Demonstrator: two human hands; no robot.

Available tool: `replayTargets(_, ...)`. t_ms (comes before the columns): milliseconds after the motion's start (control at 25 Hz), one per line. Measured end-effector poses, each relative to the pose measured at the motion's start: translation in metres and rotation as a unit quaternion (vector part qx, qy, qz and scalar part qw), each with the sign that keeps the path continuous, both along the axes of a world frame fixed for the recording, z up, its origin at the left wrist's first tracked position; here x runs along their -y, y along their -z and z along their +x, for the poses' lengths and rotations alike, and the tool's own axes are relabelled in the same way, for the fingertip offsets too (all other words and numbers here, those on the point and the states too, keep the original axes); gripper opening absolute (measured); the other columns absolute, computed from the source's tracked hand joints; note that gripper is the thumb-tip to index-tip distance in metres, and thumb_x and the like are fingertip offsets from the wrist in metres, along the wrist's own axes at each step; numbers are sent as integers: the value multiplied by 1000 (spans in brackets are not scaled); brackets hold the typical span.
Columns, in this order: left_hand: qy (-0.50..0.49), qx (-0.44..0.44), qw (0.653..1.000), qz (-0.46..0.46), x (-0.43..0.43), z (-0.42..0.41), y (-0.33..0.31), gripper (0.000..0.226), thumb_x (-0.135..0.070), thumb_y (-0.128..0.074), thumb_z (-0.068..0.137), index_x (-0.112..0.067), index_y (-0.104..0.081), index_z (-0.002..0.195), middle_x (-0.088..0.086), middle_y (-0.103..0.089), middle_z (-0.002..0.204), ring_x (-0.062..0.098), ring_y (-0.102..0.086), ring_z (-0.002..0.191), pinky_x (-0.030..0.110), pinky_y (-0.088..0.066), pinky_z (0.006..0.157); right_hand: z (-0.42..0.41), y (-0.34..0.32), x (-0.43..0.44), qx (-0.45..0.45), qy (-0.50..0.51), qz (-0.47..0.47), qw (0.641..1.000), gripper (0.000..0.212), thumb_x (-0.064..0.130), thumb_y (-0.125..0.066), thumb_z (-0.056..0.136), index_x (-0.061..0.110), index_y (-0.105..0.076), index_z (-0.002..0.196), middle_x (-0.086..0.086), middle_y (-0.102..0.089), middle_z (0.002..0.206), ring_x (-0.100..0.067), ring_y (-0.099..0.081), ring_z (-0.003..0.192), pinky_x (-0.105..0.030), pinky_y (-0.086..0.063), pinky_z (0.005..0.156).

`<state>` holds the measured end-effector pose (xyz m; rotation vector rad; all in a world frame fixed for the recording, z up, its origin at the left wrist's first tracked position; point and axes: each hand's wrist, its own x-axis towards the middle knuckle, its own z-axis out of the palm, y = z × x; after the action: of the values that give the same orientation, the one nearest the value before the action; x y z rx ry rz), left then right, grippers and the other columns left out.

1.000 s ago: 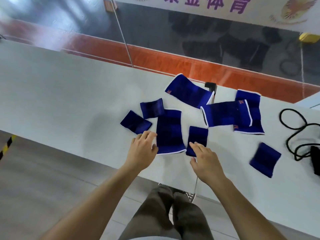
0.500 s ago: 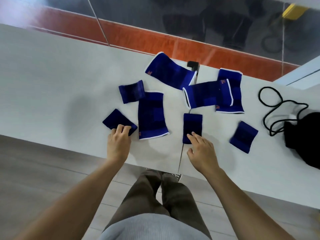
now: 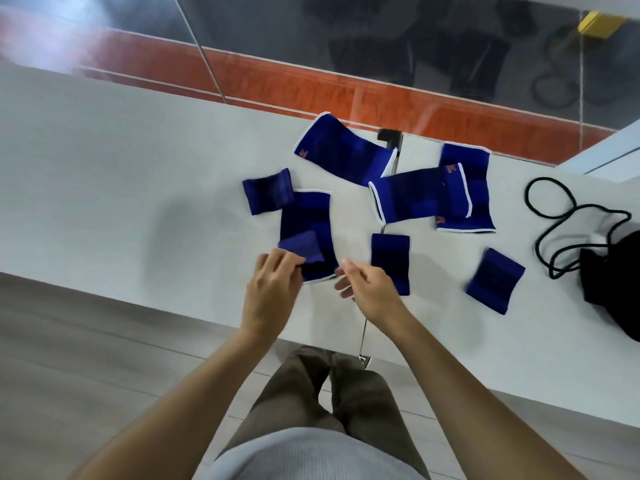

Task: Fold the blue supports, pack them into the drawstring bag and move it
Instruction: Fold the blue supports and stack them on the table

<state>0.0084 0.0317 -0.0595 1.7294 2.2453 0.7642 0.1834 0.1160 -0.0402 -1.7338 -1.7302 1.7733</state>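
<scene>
Several blue supports lie spread on the white table [image 3: 121, 174]. My left hand [image 3: 273, 289] pinches a small blue support [image 3: 301, 247] and holds it over a longer support [image 3: 308, 223] with white trim. My right hand [image 3: 370, 289] hovers beside it with loosely curled fingers and holds nothing, just left of another small support [image 3: 390, 261]. Larger supports [image 3: 346, 150] [image 3: 419, 199] [image 3: 478, 188] lie further back. Small supports [image 3: 268, 190] [image 3: 495, 280] lie at left and right. The black drawstring bag [image 3: 613, 282] sits at the right edge, its cord [image 3: 554, 216] looped on the table.
The table's near edge runs just below my hands, with grey floor beneath. A seam with a black clamp [image 3: 389, 136] splits the table in two. Behind the table is a glass wall with an orange band [image 3: 311, 84].
My left hand has picked up the small support from the left and carried it right, over the long support. My right hand has left the middle small support and moved left.
</scene>
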Motion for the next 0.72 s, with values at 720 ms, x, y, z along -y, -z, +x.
replayTargets(720, -69, 377, 890, -245, -120, 73, 20, 19, -16, -64, 96, -19, -68, 115, -1, -73, 99, 17, -72, 83, 31, -62, 78, 86, 27, -2, -5, 205, 25, 978, 30, 11, -56, 99, 20, -57, 128, 0, -66, 112, -15, -66, 97, -15, -55, 72)
